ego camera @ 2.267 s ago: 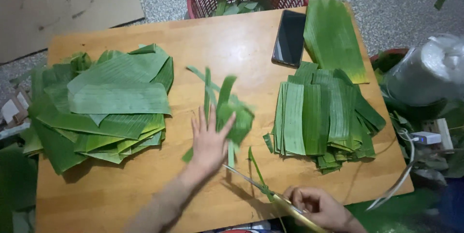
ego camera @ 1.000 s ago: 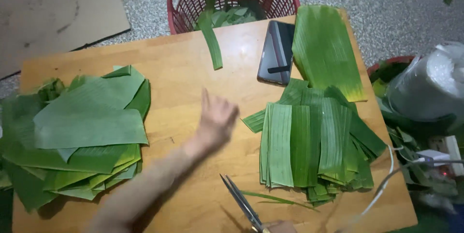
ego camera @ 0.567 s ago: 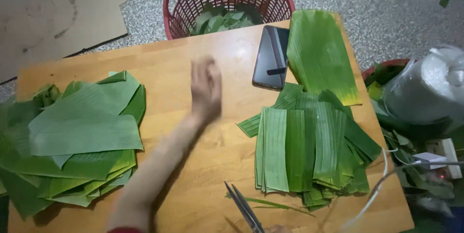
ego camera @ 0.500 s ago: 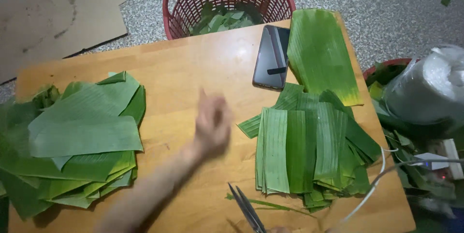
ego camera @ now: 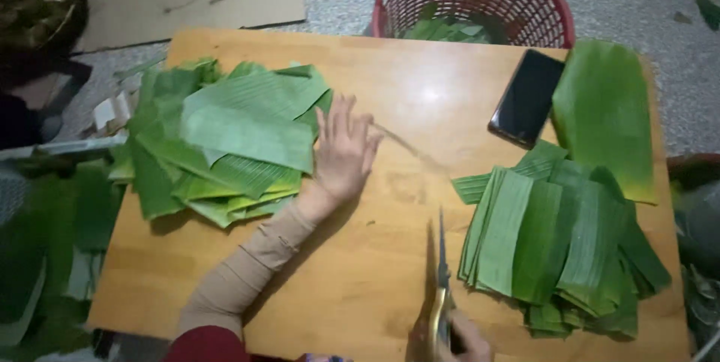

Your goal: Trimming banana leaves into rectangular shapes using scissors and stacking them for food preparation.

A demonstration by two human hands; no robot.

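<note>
My left hand (ego camera: 343,153) lies flat and open on the table (ego camera: 390,92), fingers spread, its edge touching the uncut leaf pile (ego camera: 225,141) on the left. My right hand (ego camera: 459,338) at the near edge is closed around the scissors (ego camera: 441,287), blades together and pointing away from me. The cut leaf stack (ego camera: 559,246) sits just right of the blades, near the phone (ego camera: 527,98).

head cam | above, looking steeply down | near | wooden table (ego camera: 420,99) fills view
</note>
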